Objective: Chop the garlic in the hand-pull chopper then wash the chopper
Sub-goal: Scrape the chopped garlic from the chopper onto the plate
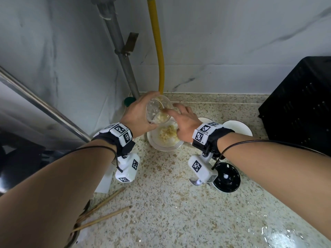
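Your left hand is wrapped around the clear chopper cup and holds it tipped on its side directly above the white bowl, mouth turned toward you. Your right hand grips nothing. Its fingers are loosely extended, and they reach into the cup's mouth to touch the chopped garlic stuck to the lower wall. A heap of it already lies in the bowl, so the chopping looks finished and you are emptying the cup before washing it.

To do this well:
- Keep the cup's rim over the middle of the bowl, not its edge, so the scrapings fall inside.
- Tilt the mouth further downward.
- Sweep one finger along the wall from base to rim, turning the cup a little with your left hand between sweeps.
- Clear the bits smeared on the upper wall too.

Wet garlic is sticky, so expect some of it to cling to your finger. Wipe that off against the bowl's inner rim.

The black chopper lid lies on the countertop, to the right of the bowl and nearer you. It has white flecks on it, so it probably needs washing as well. A pair of chopsticks lies on the near left of the bowl, well apart from it.
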`<state>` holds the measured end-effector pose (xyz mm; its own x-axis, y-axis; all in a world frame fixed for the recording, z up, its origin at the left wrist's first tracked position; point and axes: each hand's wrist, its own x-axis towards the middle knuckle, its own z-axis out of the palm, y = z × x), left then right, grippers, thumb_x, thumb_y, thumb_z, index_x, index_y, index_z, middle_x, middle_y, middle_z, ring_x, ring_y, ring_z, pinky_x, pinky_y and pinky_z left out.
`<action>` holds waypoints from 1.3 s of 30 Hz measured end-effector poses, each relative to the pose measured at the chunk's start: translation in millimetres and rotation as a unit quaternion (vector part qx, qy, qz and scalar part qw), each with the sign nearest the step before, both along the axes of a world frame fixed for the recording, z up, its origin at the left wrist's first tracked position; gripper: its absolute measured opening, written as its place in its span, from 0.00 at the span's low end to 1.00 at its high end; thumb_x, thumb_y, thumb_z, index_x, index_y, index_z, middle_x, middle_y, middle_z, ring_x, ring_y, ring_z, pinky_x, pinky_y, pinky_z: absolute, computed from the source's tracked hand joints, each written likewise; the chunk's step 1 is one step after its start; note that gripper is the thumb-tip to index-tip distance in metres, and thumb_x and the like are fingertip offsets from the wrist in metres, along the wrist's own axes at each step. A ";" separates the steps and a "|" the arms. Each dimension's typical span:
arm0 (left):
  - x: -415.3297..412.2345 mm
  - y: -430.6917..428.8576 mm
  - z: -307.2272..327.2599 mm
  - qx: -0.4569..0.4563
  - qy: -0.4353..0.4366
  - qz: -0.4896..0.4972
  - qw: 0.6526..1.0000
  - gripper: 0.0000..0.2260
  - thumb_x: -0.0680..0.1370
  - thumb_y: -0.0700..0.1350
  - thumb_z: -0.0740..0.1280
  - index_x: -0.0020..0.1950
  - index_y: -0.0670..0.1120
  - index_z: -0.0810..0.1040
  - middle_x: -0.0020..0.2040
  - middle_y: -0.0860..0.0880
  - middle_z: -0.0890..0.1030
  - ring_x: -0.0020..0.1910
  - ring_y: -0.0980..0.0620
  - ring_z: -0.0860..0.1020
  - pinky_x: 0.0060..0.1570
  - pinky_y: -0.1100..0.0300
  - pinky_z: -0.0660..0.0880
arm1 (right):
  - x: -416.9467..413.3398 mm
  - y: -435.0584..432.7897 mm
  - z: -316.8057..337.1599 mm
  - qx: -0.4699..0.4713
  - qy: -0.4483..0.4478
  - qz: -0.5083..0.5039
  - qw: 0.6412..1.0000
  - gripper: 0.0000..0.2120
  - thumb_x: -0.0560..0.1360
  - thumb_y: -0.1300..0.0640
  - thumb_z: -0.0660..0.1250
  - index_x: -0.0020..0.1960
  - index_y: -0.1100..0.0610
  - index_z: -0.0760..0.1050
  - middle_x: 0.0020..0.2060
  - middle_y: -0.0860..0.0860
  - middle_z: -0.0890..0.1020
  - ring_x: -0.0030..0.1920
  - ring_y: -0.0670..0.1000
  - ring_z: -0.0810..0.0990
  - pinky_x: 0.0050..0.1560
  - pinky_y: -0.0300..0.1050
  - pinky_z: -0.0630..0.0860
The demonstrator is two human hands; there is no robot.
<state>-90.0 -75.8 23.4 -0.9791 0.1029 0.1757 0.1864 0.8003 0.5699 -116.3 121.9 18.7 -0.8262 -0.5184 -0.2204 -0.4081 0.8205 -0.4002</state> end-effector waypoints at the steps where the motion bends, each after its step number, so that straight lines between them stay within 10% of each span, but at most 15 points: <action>1: 0.5 -0.1 -2.2 0.004 0.004 -0.001 1.000 0.43 0.65 0.51 0.82 0.75 0.54 0.66 0.72 0.54 0.73 0.68 0.55 0.73 0.66 0.58 0.73 | 0.9 -0.5 -0.4 -0.007 -0.008 -0.002 1.000 0.42 0.67 0.70 0.66 0.73 0.39 0.60 0.75 0.52 0.56 0.73 0.59 0.56 0.71 0.57 0.64; 39: -18.6 4.1 -43.3 -0.058 0.045 -0.064 0.995 0.43 0.61 0.37 0.82 0.73 0.45 0.66 0.70 0.46 0.66 0.65 0.45 0.72 0.62 0.49 0.76 | -5.3 -15.4 -15.9 0.006 -0.040 -0.005 0.999 0.32 0.66 0.70 0.64 0.61 0.40 0.69 0.75 0.54 0.52 0.71 0.63 0.57 0.69 0.61 0.64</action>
